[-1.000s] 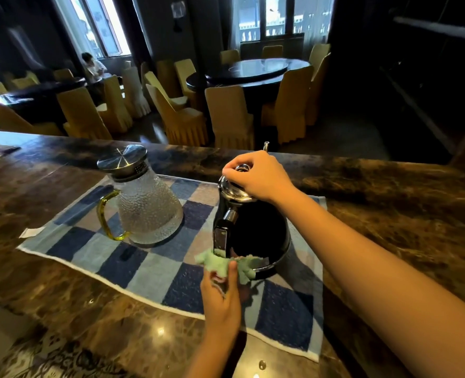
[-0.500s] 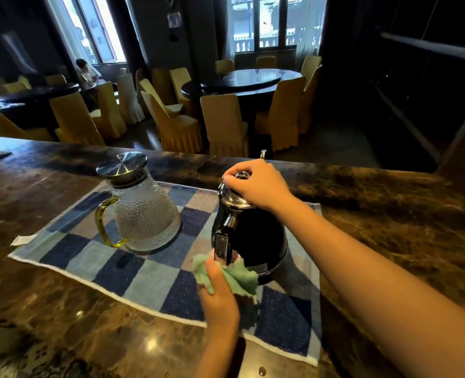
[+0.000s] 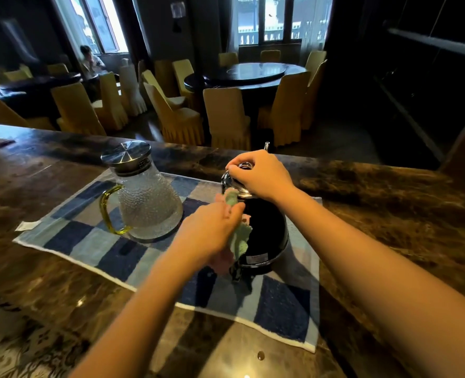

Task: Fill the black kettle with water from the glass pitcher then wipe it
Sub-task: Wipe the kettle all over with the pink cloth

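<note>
Now left hand [image 3: 212, 227], clutching green cloth [image 3: 240, 238], has risen from black kettle [image 3: 266, 227] base to under lid [image 3: 225, 180]; right hand [image 3: 261, 175] grips lid; wiping underway.

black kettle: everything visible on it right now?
The black kettle has a glossy black body, a chrome lid and a chrome band at the base; a thin spout tip shows behind the right hand. It stands on the blue checked towel, right of the glass pitcher and apart from it. The right hand grips its lid; the left hand holds a green cloth against its near left side.
</note>
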### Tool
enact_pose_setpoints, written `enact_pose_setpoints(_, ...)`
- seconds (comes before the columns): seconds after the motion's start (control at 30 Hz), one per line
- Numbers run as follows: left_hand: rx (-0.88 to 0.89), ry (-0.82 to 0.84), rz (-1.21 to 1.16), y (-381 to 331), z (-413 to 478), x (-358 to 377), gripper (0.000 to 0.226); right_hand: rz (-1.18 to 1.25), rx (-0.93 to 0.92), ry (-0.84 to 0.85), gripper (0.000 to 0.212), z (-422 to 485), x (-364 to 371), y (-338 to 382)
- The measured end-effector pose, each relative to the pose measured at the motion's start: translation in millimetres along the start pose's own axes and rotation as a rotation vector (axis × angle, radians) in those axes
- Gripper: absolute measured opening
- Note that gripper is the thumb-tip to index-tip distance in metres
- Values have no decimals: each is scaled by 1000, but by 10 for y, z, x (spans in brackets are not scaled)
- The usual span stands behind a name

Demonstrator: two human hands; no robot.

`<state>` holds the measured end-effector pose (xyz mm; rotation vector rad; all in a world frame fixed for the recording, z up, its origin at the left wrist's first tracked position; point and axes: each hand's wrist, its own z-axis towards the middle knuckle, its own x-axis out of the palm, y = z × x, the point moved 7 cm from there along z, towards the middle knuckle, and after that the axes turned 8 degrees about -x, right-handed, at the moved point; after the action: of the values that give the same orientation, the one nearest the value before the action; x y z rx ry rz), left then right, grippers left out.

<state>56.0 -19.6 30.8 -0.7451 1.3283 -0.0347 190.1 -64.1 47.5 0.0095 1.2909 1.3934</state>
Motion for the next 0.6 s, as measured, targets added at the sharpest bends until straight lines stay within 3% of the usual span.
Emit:
enact_pose_setpoints(0.07, 71, -260, 101, -25, -207, 2, 22, -7, -5, 6, 20, -2, 9, 6)
enact_pose_setpoints(0.1, 63, -291, 46, 6, -313, 52, 22, -11, -6, 8, 21, -6, 14, 8)
enact_pose_setpoints(0.2, 126, -280, -175, 46, -548, 209, 54, -16, -6, 9, 21, -11, 13, 4)
enact_pose_setpoints(0.33, 237, -191, -290, -4, -391, 100, 13, -15, -5, 3, 21, -14, 3, 5)
enact_pose_setpoints(0.43, 199, -58, -264, -2, -116, 39, 23, -11, 10, 1, 20, 1, 4, -12)
enact_pose_setpoints(0.5, 153, -9, -491, 40, -75, 86, 25, -6, 22, -5, 19, 5, 2, -24)
enact_pose_setpoints(0.6, 74, -138, -864, 221, -285, 269, 8, 12, 31, -4, 17, -1, -2, -26)
